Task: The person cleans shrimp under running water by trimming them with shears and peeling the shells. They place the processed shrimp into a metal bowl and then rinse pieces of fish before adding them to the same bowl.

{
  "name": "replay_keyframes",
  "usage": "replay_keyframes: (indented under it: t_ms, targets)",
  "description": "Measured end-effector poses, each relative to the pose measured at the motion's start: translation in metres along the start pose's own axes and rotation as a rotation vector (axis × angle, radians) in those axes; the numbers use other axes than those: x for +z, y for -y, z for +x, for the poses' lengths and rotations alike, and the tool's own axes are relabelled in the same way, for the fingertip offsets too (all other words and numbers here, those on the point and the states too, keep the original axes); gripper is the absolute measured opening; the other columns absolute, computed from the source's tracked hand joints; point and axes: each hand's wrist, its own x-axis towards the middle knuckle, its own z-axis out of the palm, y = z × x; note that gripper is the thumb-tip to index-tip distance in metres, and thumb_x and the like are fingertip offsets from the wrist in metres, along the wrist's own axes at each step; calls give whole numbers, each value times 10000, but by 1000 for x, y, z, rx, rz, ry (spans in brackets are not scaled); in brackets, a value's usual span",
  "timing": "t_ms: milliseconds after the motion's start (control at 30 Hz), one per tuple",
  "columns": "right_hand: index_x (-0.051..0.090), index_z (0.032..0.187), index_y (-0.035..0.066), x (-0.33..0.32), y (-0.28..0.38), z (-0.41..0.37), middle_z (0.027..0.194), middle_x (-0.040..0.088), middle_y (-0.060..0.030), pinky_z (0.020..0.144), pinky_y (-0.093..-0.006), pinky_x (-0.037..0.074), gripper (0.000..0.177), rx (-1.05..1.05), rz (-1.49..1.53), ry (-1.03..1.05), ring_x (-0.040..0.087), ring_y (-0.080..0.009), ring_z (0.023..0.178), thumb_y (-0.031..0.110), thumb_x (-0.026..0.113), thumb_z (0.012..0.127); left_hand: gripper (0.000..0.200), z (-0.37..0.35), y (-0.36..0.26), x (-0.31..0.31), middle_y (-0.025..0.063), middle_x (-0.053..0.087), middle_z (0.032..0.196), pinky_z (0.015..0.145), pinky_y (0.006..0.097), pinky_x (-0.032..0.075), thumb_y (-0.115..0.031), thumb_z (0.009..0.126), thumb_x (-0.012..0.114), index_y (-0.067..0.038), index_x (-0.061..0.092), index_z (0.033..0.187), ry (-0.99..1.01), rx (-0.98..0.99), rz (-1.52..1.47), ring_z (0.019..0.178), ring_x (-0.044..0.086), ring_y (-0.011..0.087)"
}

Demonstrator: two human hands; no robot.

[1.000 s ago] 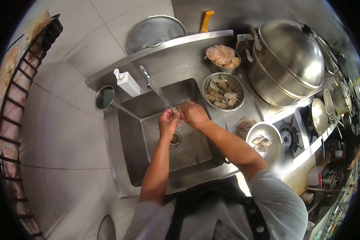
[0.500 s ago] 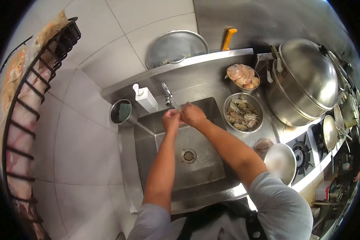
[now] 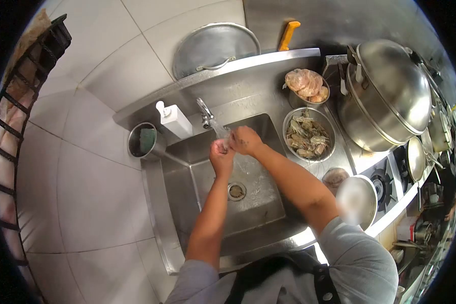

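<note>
You seem to be rinsing under the tap (image 3: 205,113); left hand (image 3: 221,154) and right hand (image 3: 246,140) look half-curled, their hold unclear. Next calls for gentle fingers.

Glossy metal pot lid (image 3: 395,83); brushed metal sink (image 3: 258,202); matt cloth sleeve (image 3: 359,258).
</note>
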Motion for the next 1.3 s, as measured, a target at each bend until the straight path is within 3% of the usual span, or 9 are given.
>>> replay_keyframes:
  t_ms: [133,200,333,533,600,833,933,1000,1300]
  targets:
    - [644,746,-1,-1,5,0,794,631,-248,710,-486,496,220,59,38,-56,621,-412,779,209,579,748,270,-5,16,6,-13,601,827,642,223,458,-60,752,736,-50,562,959,-65,-137,-279,739,555,60]
    - [646,747,4,0,6,-1,789,631,-246,712,-486,496,217,50,39,-30,622,-411,780,211,581,745,279,-6,15,7,3,576,851,540,225,472,19,756,699,-47,543,977,-9,-71,-202,678,568,89]
    - [655,758,17,7,4,-2,785,637,-229,722,-475,503,206,-61,-35,-106,630,-397,795,212,594,733,287,1,18,-5,22,601,851,531,229,463,-4,754,722,-37,546,978,47,12,129,665,576,97]
    - [671,787,-9,-4,14,2,814,659,-231,747,-440,531,217,11,-148,114,660,-379,820,165,678,657,241,0,11,-9,5,636,781,616,226,465,-93,750,761,-31,598,917,166,-223,101,705,584,70]
    - [667,775,11,-4,15,1,802,652,-221,733,-449,522,207,-1,-138,85,646,-384,801,203,639,703,272,-6,1,-3,20,597,749,509,230,444,-83,764,753,-5,625,990,64,-110,11,560,541,78]
    - [654,731,7,-5,12,3,773,629,-222,697,-459,505,231,-68,-70,67,621,-401,769,228,592,758,212,-3,-6,2,-9,610,774,569,222,400,-98,729,777,-27,633,868,2,-205,14,654,494,59]
    - [651,727,-1,1,6,3,759,628,-226,689,-460,504,212,-88,-24,44,618,-413,755,198,585,753,212,1,12,4,-12,591,762,574,236,402,-94,699,779,-32,625,830,-30,3,116,656,487,68]
    - [650,723,-3,1,2,2,755,627,-230,685,-463,503,203,-68,29,39,617,-417,746,185,581,751,181,2,27,4,-11,561,738,570,244,397,-70,683,750,-30,606,785,-13,-130,-64,646,468,74]
    - [650,734,-16,4,6,-16,754,623,-248,691,-465,506,183,42,131,-120,619,-431,750,157,590,746,145,-6,21,-9,-9,566,738,554,220,412,-1,704,674,-42,601,822,-41,-243,-81,614,497,69]
